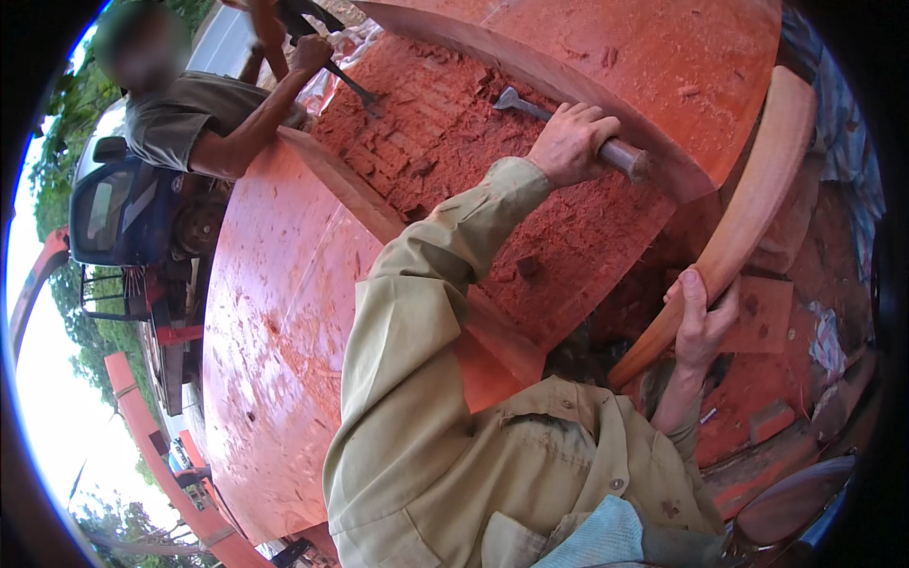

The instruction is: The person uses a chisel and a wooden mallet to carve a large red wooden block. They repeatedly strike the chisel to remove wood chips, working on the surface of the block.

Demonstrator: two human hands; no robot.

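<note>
My left hand (571, 144) is closed round the handle of a chisel (623, 159), palm downward. Its metal blade points away to the left, near the far wall of a rough, chip-strewn hollow (436, 170). That hollow is sunk into a massive reddish-orange timber (275, 312), with smooth faces on either side. On the right, my right hand (703, 322) grips the lower part of a long curved piece of wood (762, 189), thumb lying along it. The wood slants up past the timber's right end, apart from the chisel. A small dark chip (526, 267) lies in the hollow.
At the upper left a co-worker in a grey shirt (204, 114) leans over the timber, holding a long-handled tool (352, 85) in the hollow. A dark blue truck (118, 208) stands beyond. Curved timbers (161, 454) are at left; offcuts (769, 421) lie at right.
</note>
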